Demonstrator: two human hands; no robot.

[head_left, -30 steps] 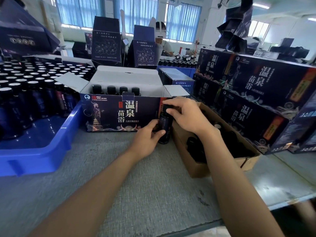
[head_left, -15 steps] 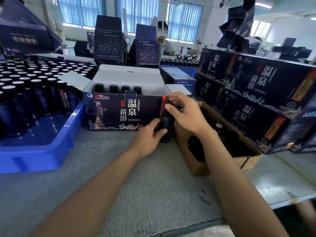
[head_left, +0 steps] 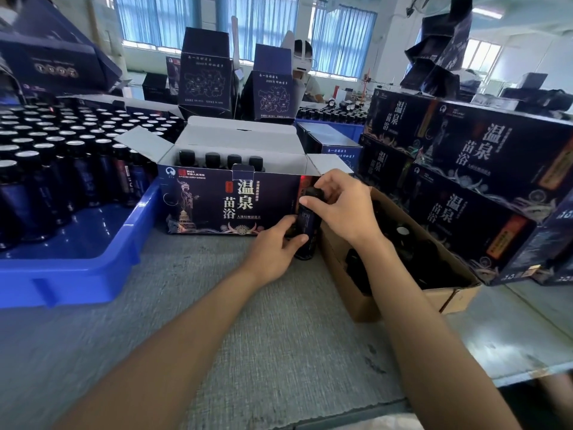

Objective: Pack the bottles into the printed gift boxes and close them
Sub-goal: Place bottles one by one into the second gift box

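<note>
A dark printed gift box (head_left: 229,203) stands open in the middle of the table, flaps up, with several black-capped bottles (head_left: 212,159) in its back row. In front of the box's right end stands one dark bottle (head_left: 307,225), upright on the table. My left hand (head_left: 276,246) grips its lower body. My right hand (head_left: 338,206) curls round its cap and neck from above.
A blue tray (head_left: 77,262) packed with many bottles fills the left. A brown carton (head_left: 403,293) holding dark bottles sits right of my hands. Closed printed boxes (head_left: 471,181) are stacked at the right. Upright boxes and another person stand behind.
Both hands keep hold of the same bottle at the box's right end; my right hand has shifted slightly on its cap. The view has edged a little closer.
</note>
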